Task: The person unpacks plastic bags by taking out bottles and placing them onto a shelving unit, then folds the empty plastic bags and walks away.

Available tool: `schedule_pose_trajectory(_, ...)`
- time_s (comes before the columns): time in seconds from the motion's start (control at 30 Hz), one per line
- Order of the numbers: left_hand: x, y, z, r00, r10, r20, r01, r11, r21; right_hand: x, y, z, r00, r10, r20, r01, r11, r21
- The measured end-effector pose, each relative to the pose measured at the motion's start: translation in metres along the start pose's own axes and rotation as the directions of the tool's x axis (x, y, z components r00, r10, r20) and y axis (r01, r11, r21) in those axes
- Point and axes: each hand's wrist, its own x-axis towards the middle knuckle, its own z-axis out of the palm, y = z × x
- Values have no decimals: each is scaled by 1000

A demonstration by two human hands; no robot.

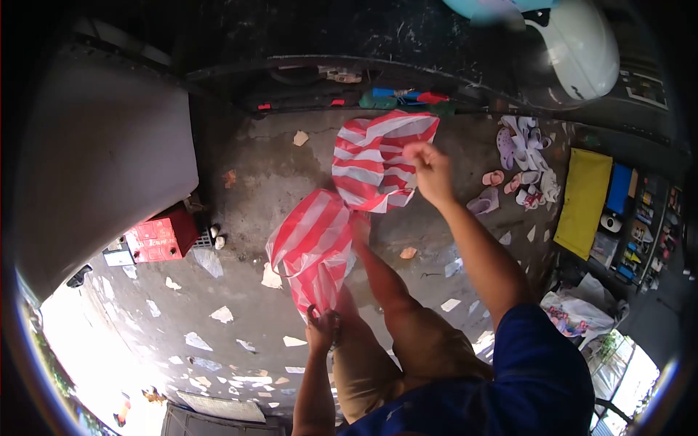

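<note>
Here's my left hand (321, 330), low over my tan shorts (429, 341), fingers closed on the near end of the red-and-white striped plastic (313, 225). It spreads away from me, above the stone-flecked floor (254, 174), pinched narrow midway; one bag or two, I can't tell. Out at its far part is my right hand (430, 171), fingers curled together, blurred, so whether they grip the plastic I can't tell. Left, there's a red box (156, 236); right, sandals (507, 147) and a yellow panel (584, 203); farthest, a white helmet (585, 54).
</note>
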Motion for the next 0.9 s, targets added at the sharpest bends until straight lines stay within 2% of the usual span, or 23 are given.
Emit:
schedule_pose_trajectory(0.07, 7, -20, -6, 997, 58, 48, -60, 998, 27, -23, 76, 24, 987, 160, -21, -159, 941, -298)
schedule_pose_trajectory(0.13, 12, -14, -10, 991, 97, 89, -100, 994, 38, -19, 155, 46, 936, 350, 40, -315, 883, -346)
schedule_pose_trajectory(0.17, 11, 0, -14, 996, -14, 89, 17, 999, -31, -22, 193, 64, 846, 524, 97, -480, 828, -289)
schedule_pose_trajectory(0.2, 17, -11, -12, 996, 40, 85, -39, 999, -18, -22, 218, 83, 727, 667, 165, -627, 742, -239)
schedule_pose_trajectory(0.23, 24, -33, -8, 992, 95, 85, -95, 995, -2, -28, 205, 95, 840, 525, 134, -338, 702, -627)
schedule_pose_trajectory(0.27, 23, -40, -11, 990, 99, 99, -102, 994, 31, -15, 178, 98, 675, 703, 222, -357, 575, -736)
schedule_pose_trajectory(0.33, 20, -35, -21, 988, 70, 136, -85, 991, 106, -16, 176, 98, 674, 670, 310, -244, 598, -763)
schedule_pose_trajectory(0.4, 27, -25, -20, 985, 43, 168, -69, 985, 158, -34, 178, 94, 821, 535, 201, -420, 804, -421)
schedule_pose_trajectory(0.47, 33, -38, -21, 983, 34, 182, -69, 979, 190, -63, 148, 102, 838, 518, -171, -545, 782, -302)
schedule_pose_trajectory(0.53, 36, -31, -24, 978, 42, 205, -72, 987, 144, -89, 167, 115, 823, 539, -179, -567, 761, -316)
schedule_pose_trajectory(0.6, 34, -20, -30, 976, 27, 214, -53, 992, 118, -94, 181, 133, 559, 804, -202, -828, 555, -82)
schedule_pose_trajectory(0.63, 34, -11, -32, 976, 15, 215, -40, 993, 113, -95, 189, 135, 375, 927, 12, -913, 367, 179)
schedule_pose_trajectory(0.7, 33, -4, -36, 977, 11, 214, -34, 994, 105, -106, 210, 167, 316, 945, -82, -858, 321, 401)
schedule_pose_trajectory(0.77, 34, -6, -37, 978, 28, 206, -47, 995, 90, -98, 163, 185, 202, 956, -211, -787, 287, 547)
schedule_pose_trajectory(0.87, 35, -15, -38, 977, 3, 212, -22, 996, 85, -95, 166, 206, 288, 865, -412, -636, 494, 593)
schedule_pose_trajectory(0.9, 35, -31, -39, 971, 143, 192, -178, 967, 183, -93, 160, 206, 264, 875, -405, -663, 470, 582)
